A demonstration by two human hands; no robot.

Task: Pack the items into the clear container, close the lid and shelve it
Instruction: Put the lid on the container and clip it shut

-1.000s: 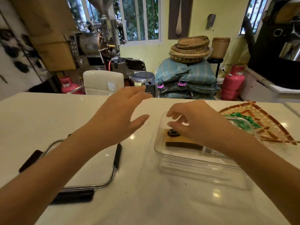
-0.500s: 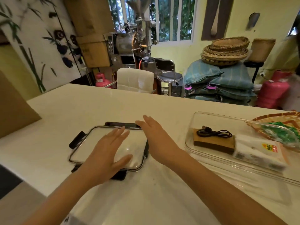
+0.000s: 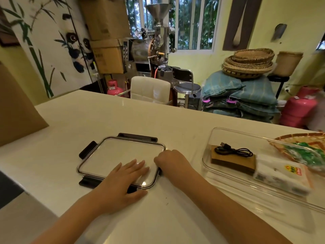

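Lid (image 3: 112,155) flat under open left hand (image 3: 121,182), long axis left-right; right hand (image 3: 170,161) curled on its right edge.

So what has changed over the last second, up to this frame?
Both hands left the clear container and swung left to the lid. The left hand now lies flat on its near edge; the right hand has curled round its right edge, apparently gripping. The lid still lies on the table. The cable, brown box and tissue pack stay inside the uncovered container.
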